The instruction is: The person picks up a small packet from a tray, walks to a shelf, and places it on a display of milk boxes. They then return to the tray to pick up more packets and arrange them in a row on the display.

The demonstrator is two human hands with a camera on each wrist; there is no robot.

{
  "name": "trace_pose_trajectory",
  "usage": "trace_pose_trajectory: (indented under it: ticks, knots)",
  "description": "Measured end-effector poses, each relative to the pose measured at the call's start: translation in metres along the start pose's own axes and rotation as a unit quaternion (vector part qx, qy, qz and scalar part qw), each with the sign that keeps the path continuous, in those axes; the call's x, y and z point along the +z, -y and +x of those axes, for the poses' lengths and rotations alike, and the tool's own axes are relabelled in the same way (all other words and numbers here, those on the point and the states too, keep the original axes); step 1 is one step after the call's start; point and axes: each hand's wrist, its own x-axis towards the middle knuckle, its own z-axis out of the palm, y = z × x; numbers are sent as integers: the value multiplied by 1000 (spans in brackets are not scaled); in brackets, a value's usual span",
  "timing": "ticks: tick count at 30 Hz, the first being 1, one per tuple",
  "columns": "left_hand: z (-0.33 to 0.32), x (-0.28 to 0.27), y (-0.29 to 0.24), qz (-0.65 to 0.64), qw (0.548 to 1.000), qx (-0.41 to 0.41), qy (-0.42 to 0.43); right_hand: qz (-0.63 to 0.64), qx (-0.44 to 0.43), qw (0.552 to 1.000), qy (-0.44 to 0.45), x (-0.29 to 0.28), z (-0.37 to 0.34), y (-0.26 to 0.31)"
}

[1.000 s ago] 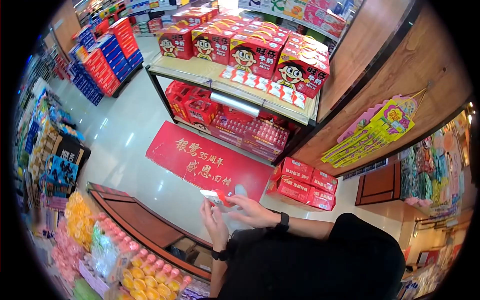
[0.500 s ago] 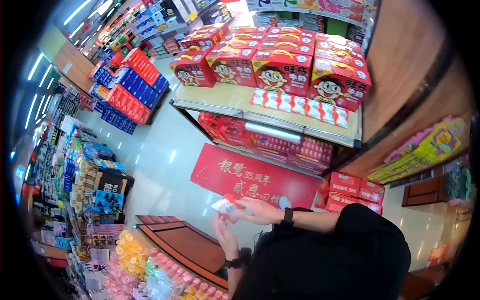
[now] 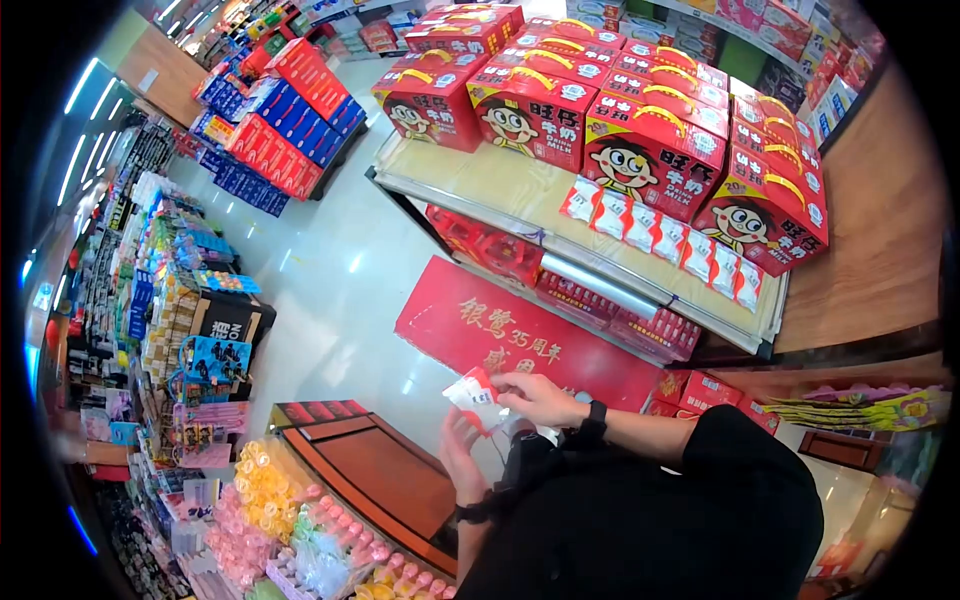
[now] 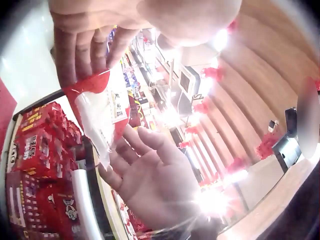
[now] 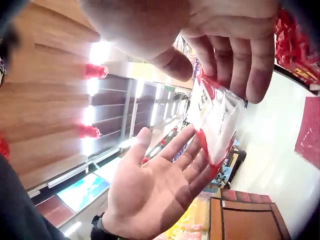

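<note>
A small red-and-white plastic packet (image 3: 474, 396) is held between both hands in front of the body. My right hand (image 3: 545, 402) touches its near right edge with the fingers; in the right wrist view the right thumb (image 5: 175, 64) stands apart from the packet. My left hand (image 3: 462, 458) is below it, palm turned up, fingertips at the packet's lower edge. In the right wrist view the left hand (image 5: 155, 192) shows nearly straight fingers and a spread thumb. Similar red-and-white packets (image 3: 668, 240) lie in a row along the front of the shelf top.
Red milk cartons (image 3: 640, 145) with yellow handles stand on the wooden shelf (image 3: 520, 195). Below lies a red floor mat (image 3: 440, 310). A brown wooden counter (image 3: 370, 470) and yellow wrapped flowers (image 3: 265, 485) are at lower left. Blue and red boxes (image 3: 290, 115) stand stacked farther back.
The head view has turned, so the shelf sits nearer and farther right. The packet stays between both hands and is turned, its white face with print now showing.
</note>
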Motion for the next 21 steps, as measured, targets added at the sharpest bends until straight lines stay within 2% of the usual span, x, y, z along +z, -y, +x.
trace_pose_trajectory:
  ticks: [3,5,11,13,15,18,20,21]
  knots:
    - [50,11,-3,-3,999,-22,44,-30,-27,998,-57,-14,20,4]
    - [102,21,-15,23,993,-11,117,-89,-16,991,-99,-29,46,17]
    - [203,45,-47,32,962,4,271,-124,-23,971,-203,-45,98,28]
    - [239,49,-38,13,949,17,315,-115,19,966,-229,-49,111,35]
    - [268,56,-28,30,942,26,333,-126,30,953,-275,-46,124,32]
    - [290,68,-29,50,934,9,353,-39,72,928,-364,-42,138,40]
    - [299,79,-47,74,926,8,371,-44,40,913,-405,-45,147,31]
    - [304,85,-50,98,919,66,377,-38,40,910,-412,-49,150,28]
